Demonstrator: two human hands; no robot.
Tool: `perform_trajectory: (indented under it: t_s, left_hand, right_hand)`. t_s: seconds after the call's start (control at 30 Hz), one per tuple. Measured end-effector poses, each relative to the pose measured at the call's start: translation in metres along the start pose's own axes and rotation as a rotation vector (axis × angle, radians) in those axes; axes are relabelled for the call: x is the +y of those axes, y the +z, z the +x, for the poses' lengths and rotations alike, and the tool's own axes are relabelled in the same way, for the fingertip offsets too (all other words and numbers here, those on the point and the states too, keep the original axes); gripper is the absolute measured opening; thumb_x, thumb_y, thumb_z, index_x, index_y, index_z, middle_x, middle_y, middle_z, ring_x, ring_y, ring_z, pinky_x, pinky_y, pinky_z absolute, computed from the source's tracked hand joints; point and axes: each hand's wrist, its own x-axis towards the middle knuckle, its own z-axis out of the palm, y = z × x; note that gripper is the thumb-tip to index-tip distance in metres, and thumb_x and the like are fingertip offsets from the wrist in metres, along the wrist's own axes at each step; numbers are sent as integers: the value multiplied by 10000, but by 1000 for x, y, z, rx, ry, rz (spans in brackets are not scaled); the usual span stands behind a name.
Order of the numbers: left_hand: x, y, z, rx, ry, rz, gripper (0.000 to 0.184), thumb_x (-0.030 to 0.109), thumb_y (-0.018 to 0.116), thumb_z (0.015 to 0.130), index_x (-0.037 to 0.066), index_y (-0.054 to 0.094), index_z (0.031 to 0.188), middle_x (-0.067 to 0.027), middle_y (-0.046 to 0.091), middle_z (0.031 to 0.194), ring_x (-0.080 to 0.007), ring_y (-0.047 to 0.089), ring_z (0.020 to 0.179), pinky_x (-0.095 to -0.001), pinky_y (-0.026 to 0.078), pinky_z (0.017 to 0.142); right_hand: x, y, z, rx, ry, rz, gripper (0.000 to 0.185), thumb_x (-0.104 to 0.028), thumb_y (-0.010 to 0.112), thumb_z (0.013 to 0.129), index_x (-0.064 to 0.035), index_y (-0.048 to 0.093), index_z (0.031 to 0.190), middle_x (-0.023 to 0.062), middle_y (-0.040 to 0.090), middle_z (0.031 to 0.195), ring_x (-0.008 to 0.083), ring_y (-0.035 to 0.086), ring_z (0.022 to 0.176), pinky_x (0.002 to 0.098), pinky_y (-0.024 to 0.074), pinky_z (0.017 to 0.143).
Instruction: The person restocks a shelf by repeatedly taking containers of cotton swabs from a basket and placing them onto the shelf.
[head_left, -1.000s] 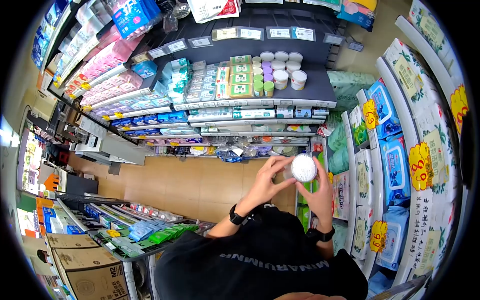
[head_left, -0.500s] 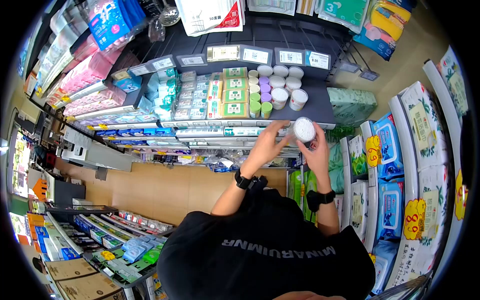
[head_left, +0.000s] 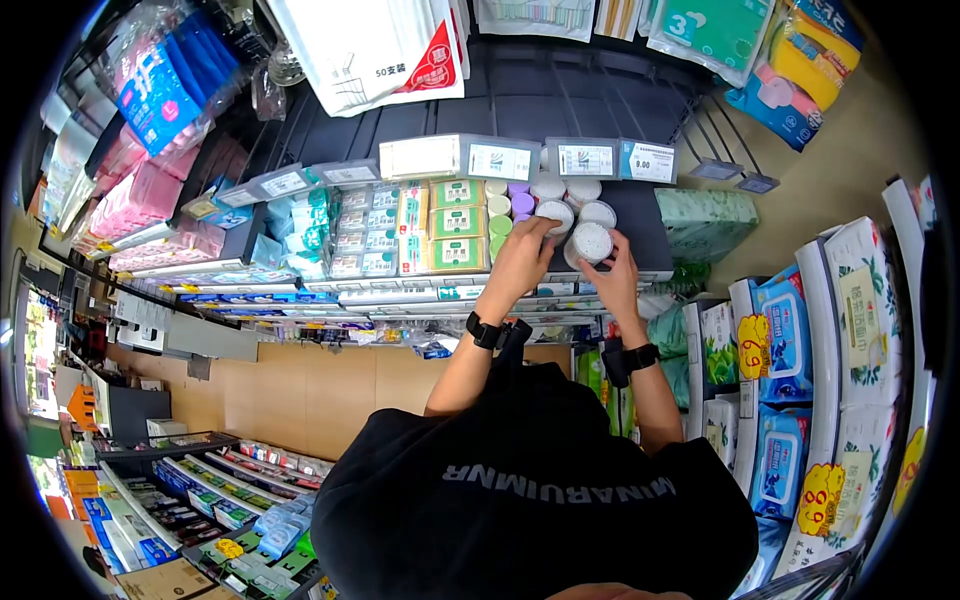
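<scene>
A round clear tub of cotton swabs is at the shelf's front edge, its white swab tips showing through the top. My right hand is closed around its right and near side. Just left of it stands another cotton swab tub. My left hand has its fingers curled against that tub's left and near side; part of the grip is hidden. More white-topped tubs stand behind. Small purple-lidded containers and green-lidded containers line up to the left.
Yellow-and-green boxes stack left of the small containers. Price tags hang over the shelf. A green patterned pack sits at the shelf's right end. Blue wipes packs fill the right-hand shelving. Another rack stands behind on the left.
My right hand has brought the cotton swab tub from in front of the shelf onto its front edge. My left hand has left that tub and moved to the neighbouring one. The view has shifted closer.
</scene>
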Motion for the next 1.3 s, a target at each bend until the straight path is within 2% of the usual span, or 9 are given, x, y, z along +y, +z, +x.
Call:
perform_trajectory:
  t_s: [0.17, 0.4, 0.5, 0.57, 0.9, 1.0, 1.07, 1.1, 1.3]
  left_hand:
    - [-22, 10, 14, -31, 59, -12, 321, 28, 641, 939, 6, 678, 1258, -193, 686, 1226, -419, 632, 1150, -456, 513, 982]
    - [-33, 19, 24, -119, 46, 34, 320, 63, 644, 954, 9, 691, 1265, -186, 692, 1301, -414, 641, 1188, -446, 526, 1004]
    - [-41, 25, 25, -142, 46, 60, 310, 91, 651, 955, 9, 702, 1250, -185, 697, 1298, -413, 645, 1185, -447, 529, 1007]
    - [-51, 31, 24, -150, 58, 72, 309, 105, 655, 955, 9, 706, 1244, -185, 700, 1290, -411, 649, 1175, -448, 530, 1006]
    - [-52, 32, 23, -157, 55, 112, 309, 144, 688, 935, 6, 708, 1211, -188, 694, 1253, -427, 654, 1110, -466, 535, 974]
    - [-53, 33, 26, -182, 42, 111, 314, 157, 694, 932, 9, 708, 1209, -187, 689, 1254, -424, 654, 1106, -471, 535, 965]
    - [-49, 33, 25, -191, 42, 122, 314, 164, 696, 932, 10, 709, 1206, -186, 688, 1254, -422, 653, 1108, -473, 535, 962]
    - [-46, 33, 24, -202, 16, 144, 316, 173, 697, 932, 14, 709, 1204, -181, 685, 1260, -418, 654, 1113, -473, 534, 961]
    - [-44, 33, 19, -252, -29, 163, 343, 201, 685, 936, 29, 690, 1233, -160, 650, 1338, -397, 619, 1195, -480, 492, 1016]
  right_hand:
    - [6, 5, 5, -53, 32, 0, 764, -125, 891, 804, -4, 458, 1421, 188, 605, 1350, 271, 672, 1173, 376, 590, 934]
    - [13, 7, 8, -64, 24, -76, 764, -131, 898, 800, -6, 454, 1409, 189, 582, 1351, 295, 668, 1175, 378, 601, 921]
    - [17, 13, 7, -42, 14, -122, 763, -138, 896, 803, 1, 449, 1406, 202, 562, 1350, 321, 660, 1180, 385, 612, 903]
    - [22, 16, 7, -59, 12, -170, 764, -204, 882, 824, 6, 439, 1410, 247, 533, 1304, 447, 623, 1147, 485, 570, 873]
    - [-10, -3, 11, -147, 22, -241, 765, -283, 856, 858, 25, 445, 1424, 256, 524, 1288, 462, 612, 1150, 498, 550, 910]
    - [-10, -11, 21, -96, 136, -261, 713, -320, 797, 917, 40, 460, 1433, 280, 513, 1366, 465, 571, 1239, 502, 510, 999]
    - [12, -9, 29, 19, -132, -387, 721, -359, 734, 966, 44, 440, 1487, 304, 450, 1503, 473, 487, 1355, 512, 438, 1101]
    - [15, -10, 29, -68, -52, -364, 749, -412, 679, 998, 43, 419, 1533, 302, 343, 1619, 487, 405, 1429, 523, 374, 1165]
    - [20, -3, 27, -174, 20, -361, 751, -470, 632, 1018, 57, 451, 1521, 281, 308, 1653, 479, 395, 1448, 521, 357, 1186]
